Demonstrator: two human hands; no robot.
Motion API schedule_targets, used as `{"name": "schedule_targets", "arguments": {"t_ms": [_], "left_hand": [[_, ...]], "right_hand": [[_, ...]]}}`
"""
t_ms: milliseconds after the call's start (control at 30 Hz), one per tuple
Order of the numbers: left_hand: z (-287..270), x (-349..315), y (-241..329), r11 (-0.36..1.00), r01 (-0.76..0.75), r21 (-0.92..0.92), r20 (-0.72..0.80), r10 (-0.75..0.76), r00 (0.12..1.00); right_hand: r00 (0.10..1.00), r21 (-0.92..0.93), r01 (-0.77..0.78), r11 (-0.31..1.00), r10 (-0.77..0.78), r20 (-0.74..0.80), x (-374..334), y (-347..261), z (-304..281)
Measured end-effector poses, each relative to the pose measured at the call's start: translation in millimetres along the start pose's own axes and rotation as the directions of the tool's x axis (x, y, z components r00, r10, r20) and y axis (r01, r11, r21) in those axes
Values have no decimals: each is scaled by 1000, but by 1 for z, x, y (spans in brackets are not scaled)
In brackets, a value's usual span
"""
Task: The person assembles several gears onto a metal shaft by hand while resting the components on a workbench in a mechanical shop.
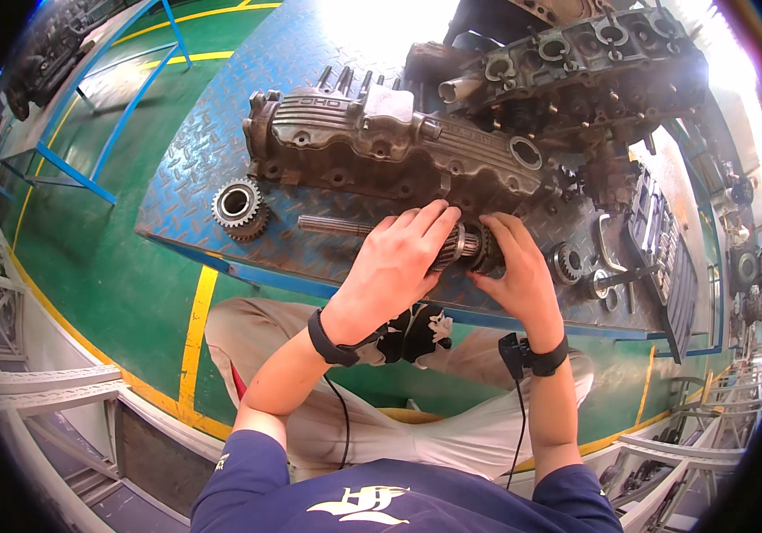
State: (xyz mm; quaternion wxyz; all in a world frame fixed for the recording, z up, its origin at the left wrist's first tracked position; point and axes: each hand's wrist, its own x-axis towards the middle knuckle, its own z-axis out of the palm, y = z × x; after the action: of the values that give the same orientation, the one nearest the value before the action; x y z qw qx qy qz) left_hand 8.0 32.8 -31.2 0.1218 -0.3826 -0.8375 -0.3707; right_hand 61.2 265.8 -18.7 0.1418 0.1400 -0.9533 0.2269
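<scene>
A splined gear shaft (pixel 332 226) lies lengthwise near the front edge of the bench. My left hand (pixel 390 266) is wrapped over its toothed section from above, the fingers hiding much of it. Close beside, my right hand (pixel 523 271) curls its thumb and fingers around a dark ring-shaped gear (pixel 485 250) at the shaft's right end. Whether that gear is fully on the shaft I cannot tell. Just beyond both hands sits a brown, ribbed engine valve cover (pixel 337 142). A stacked gear (pixel 239 209) stands at the bench's left corner.
Right of my right hand are a small gear (pixel 567 263), a shaft with a round end (pixel 607 282) and a tool tray (pixel 665 240). A large cylinder head (pixel 567 62) fills the far right. The blue tread-plate bench (pixel 194 160) ends just before my knees.
</scene>
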Motion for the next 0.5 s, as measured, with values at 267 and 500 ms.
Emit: {"name": "schedule_targets", "arguments": {"t_ms": [267, 500], "left_hand": [[0, -1, -2, 999, -20, 33, 10, 19, 1000], [-2, 0, -1, 999, -23, 36, 13, 22, 1000]], "right_hand": [[994, 16, -96, 995, 96, 45, -7, 7, -15], [992, 24, -117, 993, 116, 56, -11, 10, -25]]}}
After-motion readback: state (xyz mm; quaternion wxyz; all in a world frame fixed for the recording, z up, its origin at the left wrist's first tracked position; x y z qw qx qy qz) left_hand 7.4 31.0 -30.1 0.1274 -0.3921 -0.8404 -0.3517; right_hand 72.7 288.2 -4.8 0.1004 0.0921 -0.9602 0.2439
